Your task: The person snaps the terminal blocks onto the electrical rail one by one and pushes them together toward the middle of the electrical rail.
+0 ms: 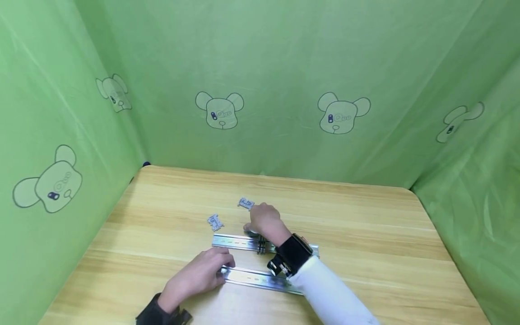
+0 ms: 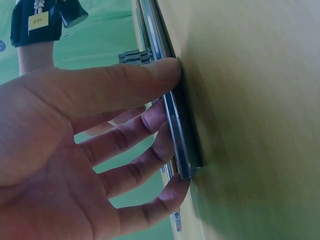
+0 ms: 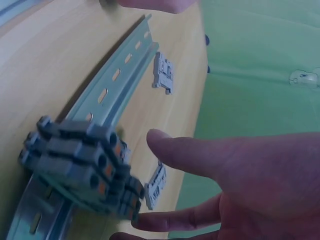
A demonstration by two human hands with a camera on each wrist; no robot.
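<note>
My left hand (image 1: pixel 203 271) grips the left end of the nearer slotted metal DIN rail (image 1: pixel 252 277), thumb on one edge and fingertips along the other. Behind it lies a second DIN rail (image 1: pixel 237 242), with several grey terminal blocks (image 3: pixel 75 155) side by side on it, orange marks on their faces. Just beyond those blocks is my right hand (image 1: pixel 265 221); in the right wrist view its thumb and fingers are spread, and nothing is seen held between them. A grey piece under this hand is mostly hidden.
Two loose grey terminal blocks lie flat on the wooden table (image 1: pixel 365 234) behind the rails: one at the left (image 1: pixel 215 222), another farther back (image 1: pixel 245 203) beside my right hand. Green curtains (image 1: pixel 280 149) with printed bear heads stand around the table's back and sides.
</note>
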